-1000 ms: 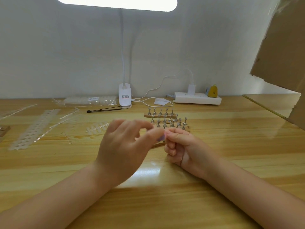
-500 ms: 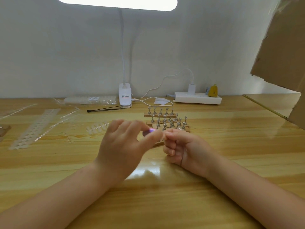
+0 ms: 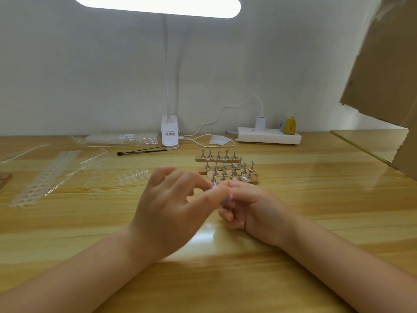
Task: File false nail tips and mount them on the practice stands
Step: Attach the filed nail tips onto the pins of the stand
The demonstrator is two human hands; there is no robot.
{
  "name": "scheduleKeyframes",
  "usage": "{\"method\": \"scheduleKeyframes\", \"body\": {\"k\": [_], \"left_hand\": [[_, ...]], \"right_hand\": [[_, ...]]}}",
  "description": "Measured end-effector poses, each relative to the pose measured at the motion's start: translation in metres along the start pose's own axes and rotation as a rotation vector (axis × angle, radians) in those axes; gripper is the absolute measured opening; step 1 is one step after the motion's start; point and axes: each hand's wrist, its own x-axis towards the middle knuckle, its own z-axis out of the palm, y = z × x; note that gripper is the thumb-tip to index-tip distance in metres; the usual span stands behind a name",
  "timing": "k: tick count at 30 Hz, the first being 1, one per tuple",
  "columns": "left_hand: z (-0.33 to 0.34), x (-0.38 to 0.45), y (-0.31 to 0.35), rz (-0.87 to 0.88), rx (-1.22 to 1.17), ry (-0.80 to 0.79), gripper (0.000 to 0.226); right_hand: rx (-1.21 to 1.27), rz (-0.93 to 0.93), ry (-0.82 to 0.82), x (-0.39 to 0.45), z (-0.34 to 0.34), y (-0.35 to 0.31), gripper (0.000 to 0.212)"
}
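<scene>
My left hand (image 3: 171, 211) is at the table's centre, thumb and forefinger pinching a small pale purple nail file (image 3: 226, 201). My right hand (image 3: 252, 206) touches it from the right, fingers curled, thumb and forefinger pinching a tiny nail tip that the fingers almost wholly hide. The file lies against that pinch. Just behind the hands are the practice stands (image 3: 228, 168): rows of small metal pegs on three wooden bars. A cluster of loose clear nail tips (image 3: 132, 176) lies to the left of them.
Empty clear tip strips (image 3: 45, 177) lie at the left. A bag of tips (image 3: 121, 138), the lamp base (image 3: 169, 134), a black stick (image 3: 140, 151) and a power strip (image 3: 268, 137) line the back. Cardboard (image 3: 383, 75) hangs at upper right.
My left hand slid the purple file left, away from my right hand, then back to the right against it. My right hand stayed almost still.
</scene>
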Motion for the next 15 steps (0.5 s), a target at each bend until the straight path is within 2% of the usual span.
{"method": "scheduleKeyframes", "body": {"k": [2, 5, 7, 12, 15], "left_hand": [[0.002, 0.002, 0.007, 0.017, 0.007, -0.009, 0.026], [-0.001, 0.001, -0.003, -0.053, 0.076, -0.056, 0.019], [-0.003, 0.001, -0.007, -0.072, 0.090, -0.046, 0.022], [0.000, 0.002, 0.007, 0.045, 0.020, -0.010, 0.032], [0.000, -0.001, -0.006, -0.040, 0.059, -0.042, 0.037]], "right_hand": [[-0.021, -0.003, -0.024, 0.000, 0.000, 0.000, 0.006], [0.024, 0.015, -0.030, 0.000, -0.002, -0.002, 0.008], [0.021, 0.015, -0.036, 0.000, -0.002, -0.001, 0.010], [-0.046, -0.003, -0.074, 0.000, 0.000, -0.002, 0.008], [0.009, 0.011, -0.055, -0.001, -0.002, -0.004, 0.007]]}}
